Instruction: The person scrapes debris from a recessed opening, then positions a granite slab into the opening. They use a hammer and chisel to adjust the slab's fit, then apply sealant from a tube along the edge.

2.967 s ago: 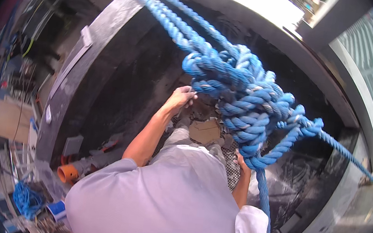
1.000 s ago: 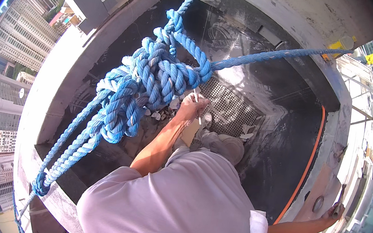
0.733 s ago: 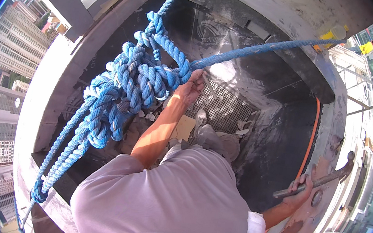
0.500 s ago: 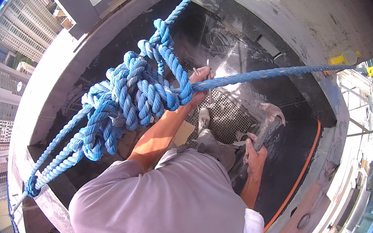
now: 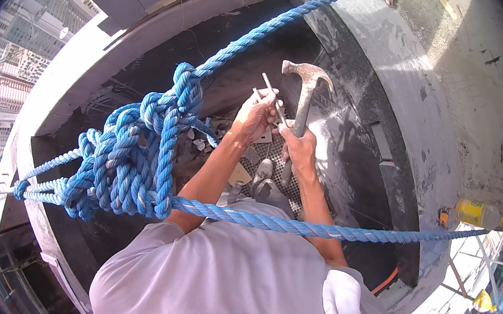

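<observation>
A claw hammer (image 5: 304, 97) with a dusty, worn head stands nearly upright in my right hand (image 5: 301, 147), whose fingers wrap round its grip. Close by on the left, my left hand (image 5: 255, 115) is closed on a thin pale rod (image 5: 267, 82) that slants down toward my right hand. A second thin stick end shows beside its fingers; whether it is a separate piece I cannot tell. The rod's lower end lies by my right hand's fingertips. A thick blue rope (image 5: 293, 226) crosses over both my forearms, and its knotted bundle (image 5: 133, 149) hangs left of my left arm.
Black sheeting (image 5: 359, 201) lines the curved recess round me. Under my shoe (image 5: 264, 171) is a dark perforated mat (image 5: 292, 190), with rubble (image 5: 200, 143) left of it. A yellow-labelled bottle (image 5: 477, 214) lies on the right ledge. High-rise buildings (image 5: 1, 120) stand far below left.
My right hand has brought the hammer up and leftward, beside my left hand. My view has turned, so the rope and bottle sit lower. My left hand still grips the rod.
</observation>
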The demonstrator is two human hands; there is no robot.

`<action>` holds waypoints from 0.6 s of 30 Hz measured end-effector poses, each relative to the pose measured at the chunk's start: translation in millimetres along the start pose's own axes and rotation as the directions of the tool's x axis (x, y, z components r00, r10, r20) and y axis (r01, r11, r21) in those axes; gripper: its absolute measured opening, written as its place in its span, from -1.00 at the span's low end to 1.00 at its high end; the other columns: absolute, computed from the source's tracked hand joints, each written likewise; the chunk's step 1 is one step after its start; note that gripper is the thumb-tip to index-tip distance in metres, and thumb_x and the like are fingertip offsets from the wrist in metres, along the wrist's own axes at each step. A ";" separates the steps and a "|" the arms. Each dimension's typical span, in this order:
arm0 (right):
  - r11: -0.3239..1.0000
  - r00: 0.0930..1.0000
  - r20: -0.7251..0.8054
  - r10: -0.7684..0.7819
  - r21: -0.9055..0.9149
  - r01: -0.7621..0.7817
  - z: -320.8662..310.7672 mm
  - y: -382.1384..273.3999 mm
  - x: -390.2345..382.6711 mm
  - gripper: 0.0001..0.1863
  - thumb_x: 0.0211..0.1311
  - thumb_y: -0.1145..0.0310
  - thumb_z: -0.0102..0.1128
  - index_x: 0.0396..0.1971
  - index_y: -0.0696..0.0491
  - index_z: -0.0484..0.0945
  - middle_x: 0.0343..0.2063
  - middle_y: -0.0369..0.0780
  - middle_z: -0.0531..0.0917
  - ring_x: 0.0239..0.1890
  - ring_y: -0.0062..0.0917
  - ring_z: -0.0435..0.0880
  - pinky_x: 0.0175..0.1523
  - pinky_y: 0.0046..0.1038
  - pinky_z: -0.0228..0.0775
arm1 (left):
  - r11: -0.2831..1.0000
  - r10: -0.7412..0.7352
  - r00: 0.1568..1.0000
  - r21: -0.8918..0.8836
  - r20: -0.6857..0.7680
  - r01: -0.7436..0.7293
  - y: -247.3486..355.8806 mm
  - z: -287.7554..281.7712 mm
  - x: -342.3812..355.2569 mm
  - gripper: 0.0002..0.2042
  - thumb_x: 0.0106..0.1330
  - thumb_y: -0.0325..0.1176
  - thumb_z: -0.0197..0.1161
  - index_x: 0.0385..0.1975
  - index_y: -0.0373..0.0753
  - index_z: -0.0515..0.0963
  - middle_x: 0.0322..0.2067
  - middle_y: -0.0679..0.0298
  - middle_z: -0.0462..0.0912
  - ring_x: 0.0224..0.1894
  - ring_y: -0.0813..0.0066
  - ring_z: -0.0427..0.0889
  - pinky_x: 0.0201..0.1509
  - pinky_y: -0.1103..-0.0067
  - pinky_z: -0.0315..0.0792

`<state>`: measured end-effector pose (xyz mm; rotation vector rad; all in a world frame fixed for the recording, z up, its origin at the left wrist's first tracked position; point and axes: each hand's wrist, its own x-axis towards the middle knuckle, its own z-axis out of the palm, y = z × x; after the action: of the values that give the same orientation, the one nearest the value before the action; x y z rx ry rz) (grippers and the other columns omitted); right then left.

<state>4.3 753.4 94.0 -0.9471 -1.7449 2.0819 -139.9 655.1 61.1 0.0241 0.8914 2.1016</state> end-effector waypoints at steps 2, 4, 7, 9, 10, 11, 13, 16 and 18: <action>0.999 0.999 0.034 0.035 -0.020 -0.034 -4.0 -14.1 17.8 -0.58 0.45 0.23 0.42 0.08 0.26 0.64 -0.29 -0.15 0.84 -0.72 -0.72 0.47 -0.65 -0.56 0.29 | 0.997 -0.059 0.998 0.050 -0.009 0.059 -3.9 13.1 -0.5 -0.70 0.64 -0.34 0.27 0.25 -0.29 0.54 -0.18 0.26 0.70 -0.33 0.62 0.56 -0.28 0.63 0.48; 0.999 0.999 0.031 0.024 0.025 -0.025 1.0 -33.9 32.9 -0.57 0.47 0.22 0.42 0.11 0.24 0.64 -0.27 -0.15 0.84 -0.71 -0.72 0.47 -0.64 -0.56 0.29 | 0.999 0.013 0.999 0.033 -0.042 -0.011 -8.6 15.1 13.2 -0.68 0.66 -0.33 0.26 0.27 -0.33 0.58 -0.18 0.29 0.70 -0.31 0.64 0.57 -0.30 0.64 0.45; 1.000 1.000 -0.023 0.002 0.019 -0.002 2.9 -45.3 47.5 -0.58 0.53 0.18 0.37 0.12 0.22 0.65 -0.28 -0.14 0.82 -0.70 -0.73 0.47 -0.65 -0.58 0.28 | 0.983 0.185 0.977 0.038 -0.106 -0.182 20.3 7.1 53.0 -0.67 0.60 -0.31 0.35 0.23 -0.33 0.64 -0.25 0.34 0.68 -0.37 0.70 0.52 -0.37 0.68 0.37; 0.997 0.996 0.024 -0.081 0.008 0.080 -10.5 -47.3 51.9 -0.60 0.54 0.18 0.37 0.10 0.22 0.66 -0.33 -0.15 0.80 -0.71 -0.74 0.47 -0.65 -0.59 0.28 | 0.957 0.290 0.952 0.029 -0.099 -0.288 55.9 16.7 81.6 -0.66 0.60 -0.27 0.37 0.22 -0.35 0.65 -0.30 0.39 0.63 -0.37 0.72 0.49 -0.38 0.68 0.36; 0.997 0.997 0.039 -0.071 -0.011 0.071 -17.0 -44.3 54.5 -0.61 0.54 0.17 0.37 0.06 0.22 0.66 -0.42 -0.17 0.77 -0.72 -0.73 0.46 -0.65 -0.59 0.28 | 0.938 0.346 0.934 0.020 -0.090 -0.346 66.1 14.7 100.2 -0.65 0.60 -0.26 0.37 0.22 -0.36 0.65 -0.31 0.39 0.62 -0.38 0.72 0.49 -0.38 0.68 0.36; 0.996 0.995 0.048 -0.085 -0.034 0.087 -21.3 -39.2 56.6 -0.62 0.53 0.16 0.39 0.00 0.21 0.67 -0.52 -0.25 0.69 -0.72 -0.73 0.46 -0.64 -0.59 0.26 | 0.917 0.399 0.913 0.012 -0.081 -0.399 74.0 12.5 118.8 -0.64 0.60 -0.25 0.37 0.21 -0.38 0.65 -0.32 0.39 0.61 -0.39 0.72 0.49 -0.39 0.67 0.35; 0.998 0.998 0.062 -0.004 -0.066 0.008 -24.5 -33.2 58.1 -0.65 0.53 0.17 0.40 -0.04 0.20 0.67 -0.58 -0.32 0.59 -0.71 -0.73 0.44 -0.63 -0.59 0.25 | 0.907 0.420 0.905 0.074 -0.063 -0.415 101.3 19.8 137.8 -0.59 0.59 -0.26 0.39 0.24 -0.45 0.59 -0.32 0.33 0.65 -0.41 0.67 0.53 -0.41 0.67 0.36; 0.992 0.997 0.065 0.048 -0.124 -0.040 -17.9 -27.8 57.8 -0.67 0.51 0.17 0.42 -0.09 0.17 0.68 -0.59 -0.36 0.54 -0.71 -0.74 0.42 -0.62 -0.59 0.24 | 0.890 0.453 0.883 0.122 -0.121 -0.440 112.7 24.9 158.3 -0.54 0.59 -0.20 0.39 0.22 -0.51 0.59 -0.33 0.30 0.66 -0.47 0.62 0.53 -0.46 0.66 0.34; 0.991 0.997 0.065 0.027 -0.136 -0.018 -12.5 -9.5 58.0 -0.68 0.51 0.17 0.42 -0.11 0.16 0.69 -0.59 -0.36 0.54 -0.71 -0.74 0.41 -0.61 -0.59 0.24 | 0.884 0.461 0.879 0.150 -0.122 -0.443 113.8 17.9 163.0 -0.51 0.58 -0.18 0.41 0.22 -0.53 0.58 -0.33 0.28 0.65 -0.46 0.61 0.53 -0.47 0.65 0.34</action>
<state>-33.4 799.1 84.3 -0.9481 -1.9389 2.0534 -319.4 734.6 97.4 0.1471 1.1952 2.5076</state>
